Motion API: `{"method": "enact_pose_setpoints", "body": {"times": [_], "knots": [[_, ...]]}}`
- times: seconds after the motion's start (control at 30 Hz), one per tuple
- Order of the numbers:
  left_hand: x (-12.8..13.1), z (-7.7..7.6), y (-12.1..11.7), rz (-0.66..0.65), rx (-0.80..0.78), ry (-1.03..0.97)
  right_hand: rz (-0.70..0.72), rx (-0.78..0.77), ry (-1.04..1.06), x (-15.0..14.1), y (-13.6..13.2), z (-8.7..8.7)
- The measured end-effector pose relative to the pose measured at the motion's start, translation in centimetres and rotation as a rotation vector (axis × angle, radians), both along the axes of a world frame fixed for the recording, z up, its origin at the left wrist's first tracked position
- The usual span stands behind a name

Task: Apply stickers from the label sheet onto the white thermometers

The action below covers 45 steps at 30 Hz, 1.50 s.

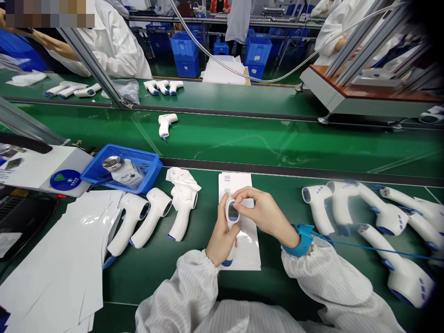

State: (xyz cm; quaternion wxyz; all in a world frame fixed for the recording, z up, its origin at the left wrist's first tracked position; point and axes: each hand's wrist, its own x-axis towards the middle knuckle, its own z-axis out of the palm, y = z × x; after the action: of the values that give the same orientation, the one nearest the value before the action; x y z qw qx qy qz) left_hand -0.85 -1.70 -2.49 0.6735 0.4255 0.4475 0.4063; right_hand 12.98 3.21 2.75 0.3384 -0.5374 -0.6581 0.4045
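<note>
My left hand (219,238) is wrapped round a white infrared thermometer (232,212), its dark screen facing up at me. My right hand (263,213), with a blue wrist strap (303,240), pinches at the upper edge of that screen; whatever is between its fingertips is too small to make out. Beneath both hands lies a stack of white sheets (250,256) with printed marks along its far end. To the left, two thermometers (129,222) lie side by side, and a third (181,223) has a crumpled white cloth (182,185) over its head.
Several more thermometers (391,208) lie at the right. A blue tray (152,178) holds a metal-topped bottle (126,172), near loose white sheets (65,259). Beyond the dark rail, one thermometer (166,125) rests on the green belt (243,134). Co-workers in white coats are across the line.
</note>
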Motion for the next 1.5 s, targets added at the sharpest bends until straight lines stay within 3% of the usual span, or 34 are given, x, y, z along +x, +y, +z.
{"method": "enact_pose_setpoints", "body": {"times": [0.27,1.07,1.2,1.4,1.5], "knots": [[-0.2,-0.1,0.0,0.017,-0.054,-0.077,0.003,0.018,0.0,0.0,0.0,-0.1],[-0.1,-0.2,-0.1,0.015,-0.089,-0.034,-0.015,0.039,0.005,-0.1,-0.2,-0.9],[0.1,0.2,0.3,0.062,-0.104,-0.045,-0.034,-0.037,0.036,-0.2,0.3,-1.4],[0.3,1.7,1.6,0.159,-0.15,0.086,0.045,-0.292,0.281,0.1,1.1,-1.6],[0.2,2.5,1.6,0.189,-0.135,0.135,-0.004,-0.285,0.306,0.2,0.4,-1.4]]}}
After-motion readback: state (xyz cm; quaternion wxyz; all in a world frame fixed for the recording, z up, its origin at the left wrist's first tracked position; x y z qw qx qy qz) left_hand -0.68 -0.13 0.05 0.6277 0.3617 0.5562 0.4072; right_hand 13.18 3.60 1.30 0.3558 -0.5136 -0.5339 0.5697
